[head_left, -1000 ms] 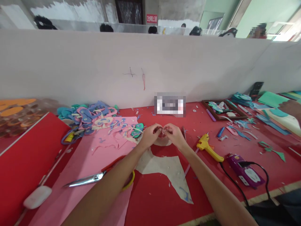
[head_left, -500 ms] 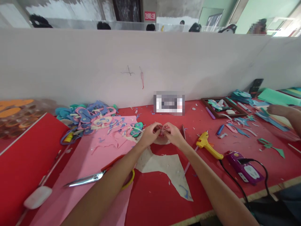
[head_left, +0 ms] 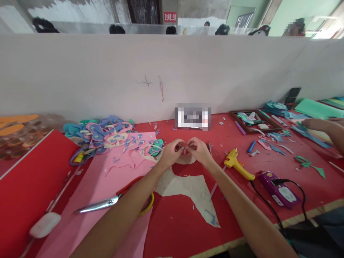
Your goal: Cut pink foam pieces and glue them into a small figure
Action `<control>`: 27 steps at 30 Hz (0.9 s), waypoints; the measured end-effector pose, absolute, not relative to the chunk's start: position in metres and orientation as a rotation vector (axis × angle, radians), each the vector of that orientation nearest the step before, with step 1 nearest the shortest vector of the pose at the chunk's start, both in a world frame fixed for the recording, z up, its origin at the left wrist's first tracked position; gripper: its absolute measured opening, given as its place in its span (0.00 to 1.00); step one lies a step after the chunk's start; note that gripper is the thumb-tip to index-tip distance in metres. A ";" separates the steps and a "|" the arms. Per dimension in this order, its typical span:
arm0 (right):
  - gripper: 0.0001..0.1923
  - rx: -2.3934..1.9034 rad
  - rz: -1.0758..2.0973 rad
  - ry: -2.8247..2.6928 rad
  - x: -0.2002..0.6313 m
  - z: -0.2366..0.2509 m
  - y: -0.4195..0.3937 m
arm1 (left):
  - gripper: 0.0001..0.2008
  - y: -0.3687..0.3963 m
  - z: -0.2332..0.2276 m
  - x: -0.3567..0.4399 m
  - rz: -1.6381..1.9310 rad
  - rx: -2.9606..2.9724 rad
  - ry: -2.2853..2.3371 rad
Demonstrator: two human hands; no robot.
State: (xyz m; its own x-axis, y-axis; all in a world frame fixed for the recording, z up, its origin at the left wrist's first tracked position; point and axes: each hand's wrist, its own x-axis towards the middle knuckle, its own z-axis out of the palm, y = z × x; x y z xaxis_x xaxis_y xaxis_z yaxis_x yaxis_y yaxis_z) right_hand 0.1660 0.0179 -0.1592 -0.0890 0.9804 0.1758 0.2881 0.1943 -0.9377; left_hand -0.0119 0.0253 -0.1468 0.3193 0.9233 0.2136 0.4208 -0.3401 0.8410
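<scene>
My left hand (head_left: 173,152) and my right hand (head_left: 199,149) meet fingertip to fingertip over the middle of the red table. Both are closed in a pinch on a small pink piece (head_left: 185,151), mostly covered by the fingers. Just beneath them lies a rounded cream piece (head_left: 185,159). Nearer to me, between my forearms, is a cut cream sheet scrap (head_left: 185,184). Scissors (head_left: 99,205) with red and yellow handles rest partly under my left forearm. To the right of my right hand lies a yellow glue gun (head_left: 236,165).
A pile of cut foam pieces (head_left: 100,132) sits on the left, beyond a pink sheet (head_left: 107,186). On the right are a purple power box (head_left: 279,190) with cables and a brown frame (head_left: 276,129). A co-worker's hand (head_left: 314,124) is at far right. A white partition (head_left: 107,71) stands behind.
My fingertips have shifted slightly around the small pink piece, which shows a little more between them. The co-worker's hand at the right has moved slightly left.
</scene>
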 end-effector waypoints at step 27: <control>0.06 -1.292 0.912 -1.700 0.166 -0.161 0.014 | 0.12 0.023 -0.149 -0.012 0.902 2.074 1.259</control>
